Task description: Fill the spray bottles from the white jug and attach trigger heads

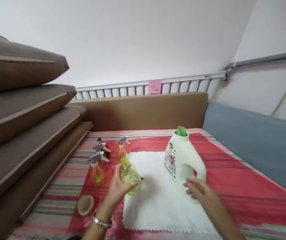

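Observation:
My left hand [117, 190] is wrapped round a small yellow-green bottle [129, 174] with no spray head on it, held tilted over the left edge of a white cloth [163, 196]. My right hand [199, 190] reaches toward the base and handle of a large white detergent jug [184, 158] with a green cap, standing upright on the cloth. Its fingers are spread and blurred, right at the jug's lower side; I cannot tell whether they touch it.
Three spray bottles with grey trigger heads [100, 156] stand left of the cloth on a red striped cover [233, 173]. A round lid [85, 204] lies near the front left. Brown cushions [25, 116] are stacked at the left, with a brown board behind and a blue mattress [258, 140] at the right.

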The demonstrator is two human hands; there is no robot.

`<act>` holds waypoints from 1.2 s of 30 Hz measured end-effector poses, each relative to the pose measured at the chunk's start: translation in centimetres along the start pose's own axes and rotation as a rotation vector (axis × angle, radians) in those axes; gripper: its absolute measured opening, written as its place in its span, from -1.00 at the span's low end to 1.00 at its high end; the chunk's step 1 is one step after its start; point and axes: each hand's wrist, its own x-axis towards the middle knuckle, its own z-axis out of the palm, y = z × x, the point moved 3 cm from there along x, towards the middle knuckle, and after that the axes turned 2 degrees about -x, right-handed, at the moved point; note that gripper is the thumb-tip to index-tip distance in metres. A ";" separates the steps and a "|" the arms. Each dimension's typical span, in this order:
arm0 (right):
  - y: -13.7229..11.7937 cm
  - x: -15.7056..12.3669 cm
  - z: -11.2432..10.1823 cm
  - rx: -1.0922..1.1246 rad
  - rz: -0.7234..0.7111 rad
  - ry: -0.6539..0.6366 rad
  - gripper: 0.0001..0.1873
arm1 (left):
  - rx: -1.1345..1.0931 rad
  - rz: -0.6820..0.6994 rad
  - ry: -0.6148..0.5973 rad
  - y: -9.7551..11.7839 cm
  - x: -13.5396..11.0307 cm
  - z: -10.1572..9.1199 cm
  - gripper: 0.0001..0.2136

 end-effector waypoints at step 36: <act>-16.3 -0.9 4.0 0.820 -0.408 0.318 -0.36 | -0.042 0.057 -0.264 -6.5 -2.2 4.7 -0.30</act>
